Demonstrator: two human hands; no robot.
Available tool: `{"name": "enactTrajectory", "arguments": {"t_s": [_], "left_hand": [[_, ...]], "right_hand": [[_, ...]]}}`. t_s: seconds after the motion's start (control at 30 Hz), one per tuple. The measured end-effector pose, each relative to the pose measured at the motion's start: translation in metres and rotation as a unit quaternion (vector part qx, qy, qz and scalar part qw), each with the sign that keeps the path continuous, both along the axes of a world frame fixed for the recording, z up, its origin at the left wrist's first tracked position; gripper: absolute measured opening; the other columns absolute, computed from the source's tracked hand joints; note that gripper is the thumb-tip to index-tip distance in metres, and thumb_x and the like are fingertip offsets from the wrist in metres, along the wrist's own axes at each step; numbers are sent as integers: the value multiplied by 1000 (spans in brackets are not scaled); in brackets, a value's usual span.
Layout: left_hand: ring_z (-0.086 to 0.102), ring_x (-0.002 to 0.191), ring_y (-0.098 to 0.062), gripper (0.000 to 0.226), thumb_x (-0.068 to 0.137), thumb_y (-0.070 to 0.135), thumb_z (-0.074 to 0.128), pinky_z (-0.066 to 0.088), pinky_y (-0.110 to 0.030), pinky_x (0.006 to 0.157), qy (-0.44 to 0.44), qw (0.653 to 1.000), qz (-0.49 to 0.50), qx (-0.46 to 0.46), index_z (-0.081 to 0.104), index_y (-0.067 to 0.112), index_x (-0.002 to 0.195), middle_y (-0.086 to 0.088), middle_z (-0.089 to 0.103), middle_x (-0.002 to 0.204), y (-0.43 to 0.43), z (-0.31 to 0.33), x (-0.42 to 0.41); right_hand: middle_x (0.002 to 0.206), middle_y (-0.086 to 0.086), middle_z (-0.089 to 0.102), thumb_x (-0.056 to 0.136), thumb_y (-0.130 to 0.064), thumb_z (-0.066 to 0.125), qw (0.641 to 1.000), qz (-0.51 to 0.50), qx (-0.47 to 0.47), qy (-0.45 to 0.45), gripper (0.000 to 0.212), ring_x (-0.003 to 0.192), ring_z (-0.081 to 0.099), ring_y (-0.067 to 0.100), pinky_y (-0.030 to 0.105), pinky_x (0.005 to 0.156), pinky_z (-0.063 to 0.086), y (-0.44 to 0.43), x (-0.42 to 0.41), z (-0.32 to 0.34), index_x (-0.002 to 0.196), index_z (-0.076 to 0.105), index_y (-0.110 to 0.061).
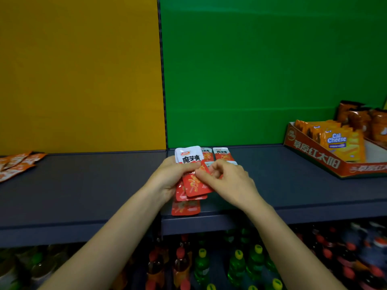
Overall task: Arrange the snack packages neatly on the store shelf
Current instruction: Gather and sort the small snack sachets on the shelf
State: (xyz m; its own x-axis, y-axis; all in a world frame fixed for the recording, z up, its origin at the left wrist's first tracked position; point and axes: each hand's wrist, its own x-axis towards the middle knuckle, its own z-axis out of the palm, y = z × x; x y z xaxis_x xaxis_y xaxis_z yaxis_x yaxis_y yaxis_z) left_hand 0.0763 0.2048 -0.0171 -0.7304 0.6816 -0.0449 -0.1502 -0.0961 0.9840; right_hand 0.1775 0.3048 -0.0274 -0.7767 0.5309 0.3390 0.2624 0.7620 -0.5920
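Note:
A fanned stack of small red-and-white snack packets (191, 186) is gripped in my left hand (171, 176) over the middle of the dark grey shelf (83, 191). My right hand (228, 181) pinches the front red packet of that stack from the right. Two more of the same packets (223, 154) lie flat on the shelf just behind my hands. Another red packet (185, 208) lies at the shelf's front edge below the stack.
Orange packets (16, 164) lie loose at the far left of the shelf. A red cardboard display box (326, 162) with Cal Cheese packs stands at the right, orange bags behind it. Bottles (201, 266) fill the shelf below. Yellow and green back panels rise behind.

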Motion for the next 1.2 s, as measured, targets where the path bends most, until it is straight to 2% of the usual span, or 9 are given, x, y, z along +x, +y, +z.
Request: {"name": "enactTrajectory", "arguments": {"t_s": [0.13, 0.23, 0.33, 0.47, 0.63, 0.77, 0.87, 0.97, 1.2], "left_hand": [[67, 50, -15, 11, 91, 12, 55, 56, -24, 48, -38, 999, 3, 9, 60, 8, 100, -6, 71, 67, 25, 2, 19], [65, 62, -21, 18, 96, 20, 42, 56, -31, 55, -77, 997, 16, -11, 49, 8, 107, -12, 65, 80, 35, 2, 23], [61, 59, -19, 10, 98, 13, 37, 52, -32, 59, -35, 997, 39, -53, 44, 8, 91, -10, 61, 74, 39, -2, 22], [59, 46, -13, 18, 98, 12, 39, 49, -27, 53, 57, 991, 71, -100, 49, 14, 84, -7, 60, 68, 43, -12, 24], [69, 80, -33, 11, 95, 14, 50, 56, -48, 83, 131, 978, 92, -136, 56, 11, 86, -18, 70, 91, 50, -22, 26], [69, 90, -37, 21, 88, 21, 61, 54, -51, 86, 203, 953, 104, -201, 52, 12, 72, -22, 72, 94, 53, -24, 20], [64, 84, -38, 30, 86, 26, 63, 52, -42, 76, 297, 906, 136, -270, 43, 14, 68, -25, 67, 86, 57, -26, 16], [53, 80, -25, 34, 89, 35, 57, 37, -30, 64, 397, 836, 143, -350, 40, 15, 67, -5, 55, 78, 58, -28, 16], [58, 102, -30, 39, 95, 43, 41, 39, -32, 76, 561, 656, 130, -488, 57, 8, 96, -11, 64, 105, 60, -29, 21]], "right_hand": [[61, -7, 52, 78, -58, 61, 998, 20, -65, 15, 48, 65, 49, 14, 32, 63, 37, 33, 7, -13, 63, 51, -14], [77, 2, 72, 81, -50, 63, 980, 88, -175, 37, 42, 75, 66, 19, 37, 77, 50, 57, 17, -18, 78, 67, -8], [82, 6, 75, 87, -40, 60, 965, 94, -236, 66, 33, 77, 65, 14, 36, 84, 48, 75, 28, -25, 73, 69, -12], [69, 8, 64, 90, -44, 51, 984, -13, -170, 50, 46, 73, 55, 24, 33, 70, 38, 91, 41, -38, 66, 60, -6], [57, -2, 47, 94, -42, 43, 991, -71, -112, 9, 51, 76, 53, 28, 34, 68, 35, 87, 50, -42, 53, 38, -12], [70, 3, 57, 96, -42, 38, 994, -91, -57, -4, 46, 78, 52, 29, 34, 72, 35, 83, 52, -43, 61, 44, -12], [77, 4, 56, 97, -40, 35, 995, -98, -2, -19, 43, 81, 47, 28, 33, 76, 32, 80, 55, -41, 65, 49, -15], [94, 7, 66, 99, -40, 31, 991, -106, 65, -42, 43, 86, 53, 28, 34, 85, 34, 78, 57, -39, 83, 61, -14], [105, 9, 68, 99, -41, 26, 971, -97, 183, -122, 49, 99, 62, 29, 35, 87, 39, 78, 53, -36, 98, 65, -11]]}}
